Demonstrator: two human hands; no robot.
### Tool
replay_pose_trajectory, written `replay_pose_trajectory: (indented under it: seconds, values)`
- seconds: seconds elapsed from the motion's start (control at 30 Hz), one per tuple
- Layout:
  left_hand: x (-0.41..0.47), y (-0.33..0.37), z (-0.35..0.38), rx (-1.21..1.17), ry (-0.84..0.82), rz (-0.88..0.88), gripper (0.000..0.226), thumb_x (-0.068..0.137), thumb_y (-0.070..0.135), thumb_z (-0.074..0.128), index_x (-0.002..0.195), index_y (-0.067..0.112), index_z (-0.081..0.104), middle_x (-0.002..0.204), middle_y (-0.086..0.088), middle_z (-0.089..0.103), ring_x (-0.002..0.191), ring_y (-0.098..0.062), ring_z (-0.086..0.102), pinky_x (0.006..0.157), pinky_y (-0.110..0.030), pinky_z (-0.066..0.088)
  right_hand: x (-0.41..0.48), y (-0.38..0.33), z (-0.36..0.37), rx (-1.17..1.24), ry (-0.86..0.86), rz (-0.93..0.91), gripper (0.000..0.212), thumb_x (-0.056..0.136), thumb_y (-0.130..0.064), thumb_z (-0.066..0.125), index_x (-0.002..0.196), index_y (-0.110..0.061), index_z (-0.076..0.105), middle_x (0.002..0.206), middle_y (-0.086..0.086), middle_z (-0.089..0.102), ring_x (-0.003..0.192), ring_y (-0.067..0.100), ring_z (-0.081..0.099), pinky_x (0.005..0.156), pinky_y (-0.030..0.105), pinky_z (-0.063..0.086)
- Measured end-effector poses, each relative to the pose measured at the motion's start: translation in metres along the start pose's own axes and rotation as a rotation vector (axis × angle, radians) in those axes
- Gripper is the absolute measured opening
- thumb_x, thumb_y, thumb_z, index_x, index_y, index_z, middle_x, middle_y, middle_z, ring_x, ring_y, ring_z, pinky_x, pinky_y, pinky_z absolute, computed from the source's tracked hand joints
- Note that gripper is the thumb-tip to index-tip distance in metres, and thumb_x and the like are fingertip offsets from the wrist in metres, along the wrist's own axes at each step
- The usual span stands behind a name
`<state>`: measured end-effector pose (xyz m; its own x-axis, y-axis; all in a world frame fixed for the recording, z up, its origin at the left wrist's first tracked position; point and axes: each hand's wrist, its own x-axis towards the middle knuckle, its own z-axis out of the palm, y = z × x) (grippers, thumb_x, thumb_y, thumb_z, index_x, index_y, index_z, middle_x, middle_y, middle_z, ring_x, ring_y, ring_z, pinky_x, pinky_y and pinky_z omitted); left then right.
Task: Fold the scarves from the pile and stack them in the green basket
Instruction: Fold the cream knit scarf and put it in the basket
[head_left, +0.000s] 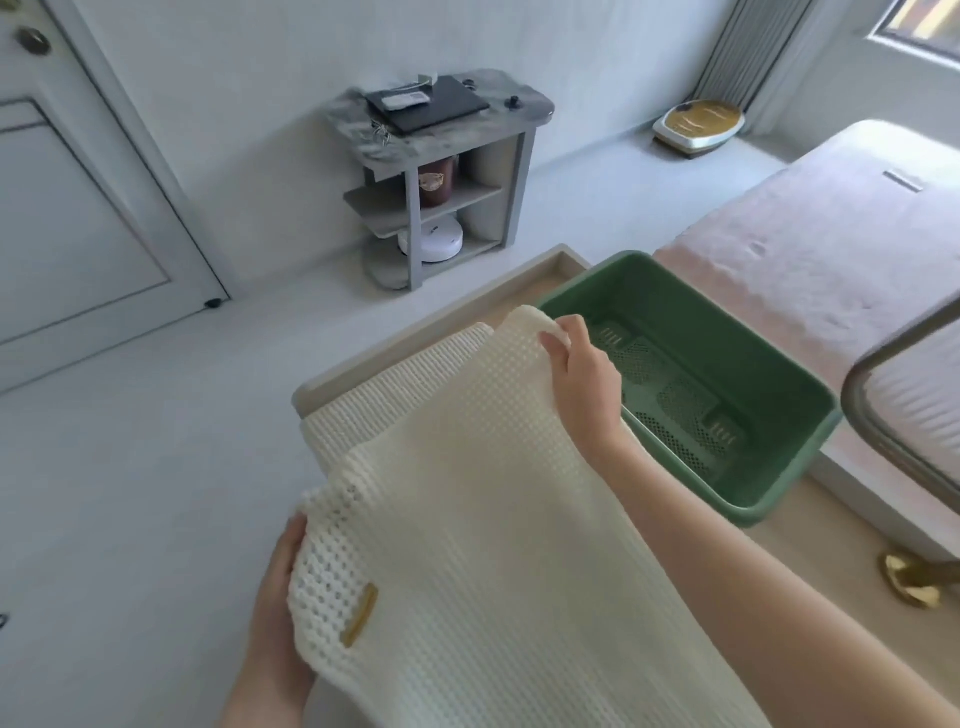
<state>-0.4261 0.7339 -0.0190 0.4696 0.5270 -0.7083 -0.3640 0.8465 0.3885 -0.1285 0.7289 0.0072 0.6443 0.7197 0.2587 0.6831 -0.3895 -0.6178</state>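
A cream scarf (467, 519) in a thick waffle knit is lying draped across the near end of a pale beige bench (431, 317) with a raised lip, its top layer partly lifted over a second layer of the same knit beneath. The right hand (582, 374) is pinching the far corner of that top layer, thumb and fingers closed on the cloth, while the left hand (283, 603) is cupping the near corner from below, the grip there wrapped under the loose, open-weave edge. Just beside the left grip, a small tan tab (361, 616) is sitting stitched into the knit. Directly past the right grip, the green basket (769, 499) is resting on the same bench, a rounded rectangular plastic tub with a perforated floor and nothing in it. Beyond the basket a pink, plush-covered bed (810, 249) is showing, and far behind both grips a grey marble-patterned side shelf (519, 150) is standing against a white wall on a pale grey floor (130, 467), with a panelled door (78, 208) at the far left
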Motion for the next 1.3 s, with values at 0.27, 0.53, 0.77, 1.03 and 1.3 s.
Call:
replay_pose_trajectory:
  seconds: [0.27,0.53,0.77,1.03,1.3]
  values:
    - [0.071,0.072,-0.016,0.110,0.112,0.273,0.046,0.097,0.046,0.043,0.098,0.016,0.077,0.109,-0.004,0.072,0.094,-0.016,0.071,0.076,-0.033,0.059,0.072,-0.012,0.079,-0.180,-0.086,0.046,0.025,0.105,-0.024,0.031,0.104,-0.003,0.042,0.082,0.013,0.061,0.068,0.034,0.053,0.059,0.037,0.029]
    - [0.149,0.103,-0.047,0.372,0.373,0.464,0.020,0.099,0.029,0.045,0.097,0.019,0.062,0.103,-0.005,0.067,0.103,-0.022,0.061,0.084,-0.035,0.048,0.107,0.006,0.143,-0.268,-0.205,0.103,0.014,0.104,-0.015,0.031,0.102,-0.005,0.041,0.102,0.017,0.064,0.083,0.037,0.061,0.059,0.037,0.031]
    - [0.190,0.116,-0.065,0.468,0.502,0.565,0.014,0.098,0.018,0.047,0.102,0.011,0.059,0.090,-0.004,0.062,0.085,-0.018,0.059,0.076,-0.031,0.047,0.131,0.039,0.180,-0.368,-0.211,0.212,0.024,0.104,-0.015,0.027,0.115,0.000,0.041,0.116,0.018,0.059,0.095,0.040,0.061,0.064,0.038,0.041]
    - [0.221,0.101,-0.070,0.671,0.637,0.566,0.019,0.096,0.020,0.050,0.090,0.005,0.059,0.076,-0.004,0.054,0.073,-0.022,0.050,0.068,-0.034,0.038,0.133,0.074,0.213,-0.405,-0.187,0.203,0.032,0.105,-0.028,0.028,0.113,-0.001,0.044,0.107,0.015,0.061,0.087,0.037,0.061,0.060,0.036,0.035]
    - [0.228,0.088,-0.069,0.970,0.694,0.576,0.028,0.093,0.013,0.055,0.120,0.008,0.054,0.117,-0.006,0.058,0.109,-0.024,0.050,0.092,-0.038,0.040,0.139,0.086,0.217,-0.515,-0.262,0.185,0.027,0.102,-0.024,0.037,0.117,-0.005,0.048,0.118,0.012,0.052,0.106,0.027,0.049,0.082,0.036,0.040]
